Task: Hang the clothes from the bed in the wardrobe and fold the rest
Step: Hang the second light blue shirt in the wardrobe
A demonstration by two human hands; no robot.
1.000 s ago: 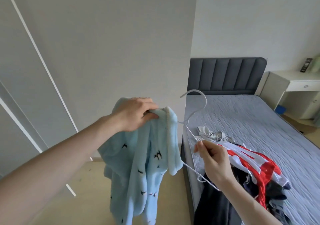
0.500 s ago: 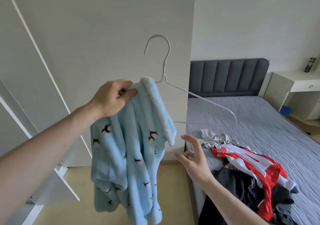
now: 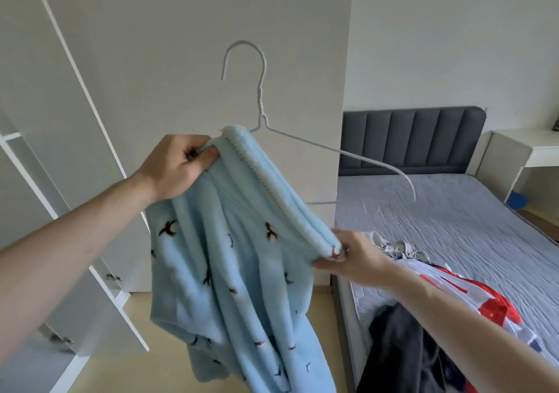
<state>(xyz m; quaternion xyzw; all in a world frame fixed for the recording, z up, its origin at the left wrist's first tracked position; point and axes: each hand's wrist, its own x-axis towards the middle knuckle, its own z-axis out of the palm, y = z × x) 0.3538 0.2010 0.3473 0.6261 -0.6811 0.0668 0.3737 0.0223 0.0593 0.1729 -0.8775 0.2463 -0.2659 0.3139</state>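
A light blue fleece garment with small dark bird prints hangs in front of me over the floor. My left hand grips its upper edge, where one arm of a white wire hanger runs into the fabric. The hanger's hook points up and its other arm sticks out bare to the right. My right hand pinches the lower end of the garment's trimmed edge. More clothes lie piled on the grey bed: a red and white garment, a dark one and a small grey-white piece.
White wardrobe doors stand open at the left, with hinges showing. A white wall panel fills the middle behind the hanger. The dark padded headboard and a white bedside desk are at the right. Pale wooden floor lies below.
My right hand has risen from below the garment and taken hold of its trimmed edge. My left hand with garment and hanger has stayed raised after lifting up from the bed side.
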